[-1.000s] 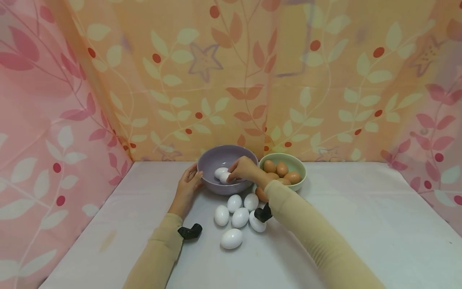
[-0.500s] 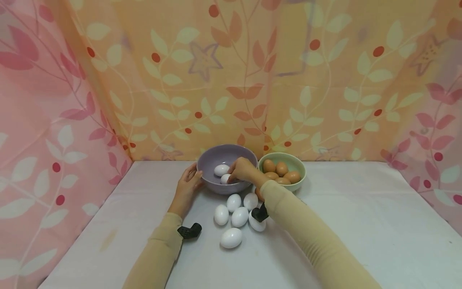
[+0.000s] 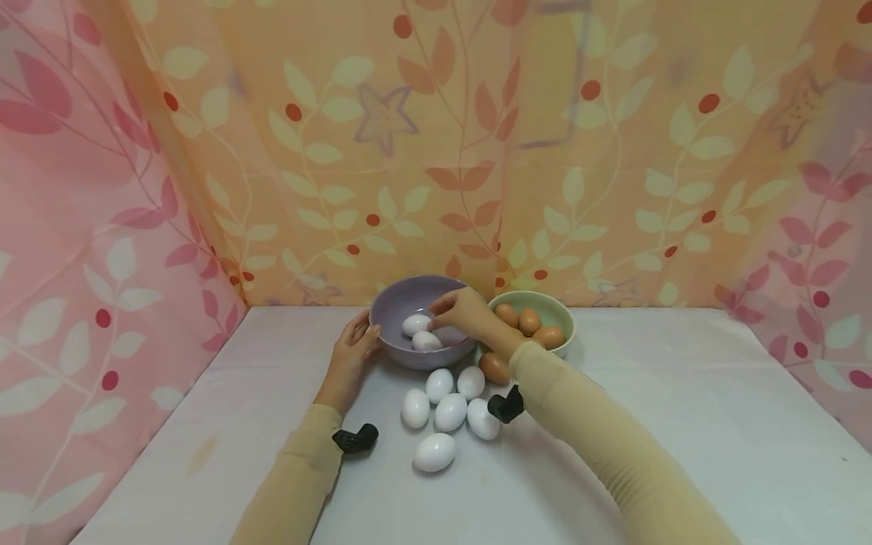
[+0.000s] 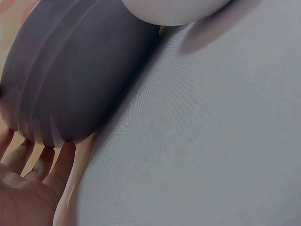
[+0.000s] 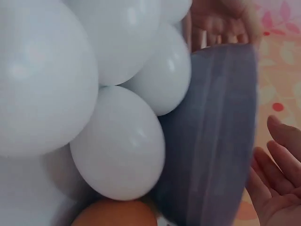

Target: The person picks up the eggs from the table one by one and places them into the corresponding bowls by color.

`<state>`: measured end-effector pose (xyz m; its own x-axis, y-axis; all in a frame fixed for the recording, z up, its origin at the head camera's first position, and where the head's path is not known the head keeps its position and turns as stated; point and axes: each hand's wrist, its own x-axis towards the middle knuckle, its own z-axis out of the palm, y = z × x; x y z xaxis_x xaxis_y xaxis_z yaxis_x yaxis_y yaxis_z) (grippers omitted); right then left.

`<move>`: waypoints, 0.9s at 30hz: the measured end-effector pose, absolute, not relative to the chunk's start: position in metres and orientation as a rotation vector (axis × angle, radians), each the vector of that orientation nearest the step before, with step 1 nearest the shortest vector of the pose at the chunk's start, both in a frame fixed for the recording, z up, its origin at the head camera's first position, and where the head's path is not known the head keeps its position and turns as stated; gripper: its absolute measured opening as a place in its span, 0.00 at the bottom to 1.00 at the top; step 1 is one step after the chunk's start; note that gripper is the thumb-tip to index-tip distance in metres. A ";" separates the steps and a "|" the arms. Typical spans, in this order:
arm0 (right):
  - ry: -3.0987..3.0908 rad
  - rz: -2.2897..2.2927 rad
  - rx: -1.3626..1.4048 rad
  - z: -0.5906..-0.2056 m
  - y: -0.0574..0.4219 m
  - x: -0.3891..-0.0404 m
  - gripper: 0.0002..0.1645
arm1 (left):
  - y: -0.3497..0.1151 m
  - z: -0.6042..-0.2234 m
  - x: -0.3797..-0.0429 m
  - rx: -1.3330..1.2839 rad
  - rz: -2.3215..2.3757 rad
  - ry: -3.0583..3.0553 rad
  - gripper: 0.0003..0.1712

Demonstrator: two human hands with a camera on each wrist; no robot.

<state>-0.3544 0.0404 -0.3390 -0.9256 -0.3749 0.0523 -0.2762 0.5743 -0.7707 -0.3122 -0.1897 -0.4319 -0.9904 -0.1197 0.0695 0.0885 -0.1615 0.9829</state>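
Against the left side of a purple bowl (image 3: 402, 352), my left hand (image 3: 354, 350) steadies it, thumb at the rim and fingers on the outer wall. In the left wrist view its spread fingertips (image 4: 69, 148) touch the bowl's side. Two white eggs lie inside: a rear egg (image 3: 416, 325) and a front egg (image 3: 427, 342). My right hand (image 3: 465, 312) hovers over the bowl's right part, its fingertips close to the rear egg. In the right wrist view that hand (image 5: 280, 188) shows loosely bent, parted fingers with nothing between them.
Several white eggs (image 3: 450, 412) lie on the white-covered table in front of the bowl, one egg (image 3: 434, 453) nearest me. A brown egg (image 3: 493, 369) lies beside them. A pale green bowl (image 3: 571, 333) of brown eggs stands at right, partly behind my right forearm. Patterned cloth (image 3: 613, 189) hangs behind.
My right hand has let go of the front white egg in the purple bowl and lifted slightly away from it. My left hand stays at the bowl's side.
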 end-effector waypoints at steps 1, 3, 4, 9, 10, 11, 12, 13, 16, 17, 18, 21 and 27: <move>2.663 -1.341 -0.559 -0.337 0.044 -0.352 0.23 | -0.190 -0.432 -0.312 0.034 -2.294 -1.939 0.34; 2.638 -1.430 -0.558 -0.333 0.051 -0.348 0.23 | -0.190 -0.431 -0.312 0.026 -2.291 -1.938 0.34; 2.616 -1.475 -0.554 -0.332 0.054 -0.344 0.23 | -0.190 -0.431 -0.312 0.022 -2.293 -1.933 0.34; 2.480 -1.626 -0.523 -0.329 0.074 -0.320 0.26 | -0.190 -0.431 -0.313 0.022 -2.313 -1.918 0.34; 2.444 -1.652 -0.517 -0.330 0.078 -0.315 0.27 | -0.190 -0.431 -0.313 0.020 -2.313 -1.920 0.34; 2.423 -1.664 -0.520 -0.331 0.081 -0.309 0.27 | -0.190 -0.431 -0.312 0.019 -2.313 -1.923 0.34; 2.415 -1.671 -0.512 -0.332 0.085 -0.304 0.27 | -0.190 -0.432 -0.312 0.020 -2.314 -1.924 0.34; 2.411 -1.674 -0.509 -0.334 0.088 -0.299 0.27 | -0.190 -0.432 -0.312 0.021 -2.317 -1.921 0.34; 2.373 -1.702 -0.499 -0.338 0.098 -0.285 0.28 | -0.190 -0.431 -0.312 0.015 -2.312 -1.927 0.34; 2.364 -1.716 -0.489 -0.339 0.101 -0.281 0.29 | -0.190 -0.431 -0.311 0.017 -2.313 -1.926 0.34; 2.358 -1.727 -0.482 -0.341 0.104 -0.278 0.29 | -0.190 -0.431 -0.311 0.015 -2.311 -1.930 0.34; 2.345 -1.741 -0.462 -0.347 0.111 -0.268 0.30 | -0.190 -0.430 -0.311 0.013 -2.314 -1.935 0.35; 2.293 -1.772 -0.458 -0.360 0.121 -0.255 0.30 | -0.190 -0.431 -0.311 0.014 -2.328 -1.942 0.35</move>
<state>-0.2548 0.1211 -0.3603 -0.9303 -0.3659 0.0251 -0.1165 0.2298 -0.9662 -0.3106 -0.1900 -0.4307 -0.9939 -0.0901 0.0633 0.0784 -0.1756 0.9813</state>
